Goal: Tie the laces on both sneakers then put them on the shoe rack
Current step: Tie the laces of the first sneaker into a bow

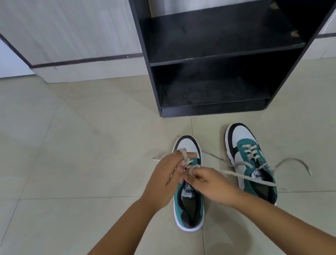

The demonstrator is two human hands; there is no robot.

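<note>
Two teal, white and black sneakers stand side by side on the tiled floor, toes toward the rack. Over the left sneaker (pixel 189 208) my left hand (pixel 165 177) and my right hand (pixel 210 183) meet, each pinching a grey lace. One lace (pixel 184 154) loops over my left fingers, and a second strand wraps my right forefinger. The hands hide most of this shoe's lacing. The right sneaker (pixel 250 159) is untouched, its loose lace ends (pixel 291 161) trailing on the floor to both sides. The black shoe rack (pixel 217 56) stands just beyond, with two bare shelves.
Pale wood-grain cabinet panels (pixel 65 34) with a dark trim line stand left of the rack and behind it. Glossy beige floor tiles (pixel 60 163) spread out to the left and around the shoes. A red patterned sleeve shows at the bottom edge.
</note>
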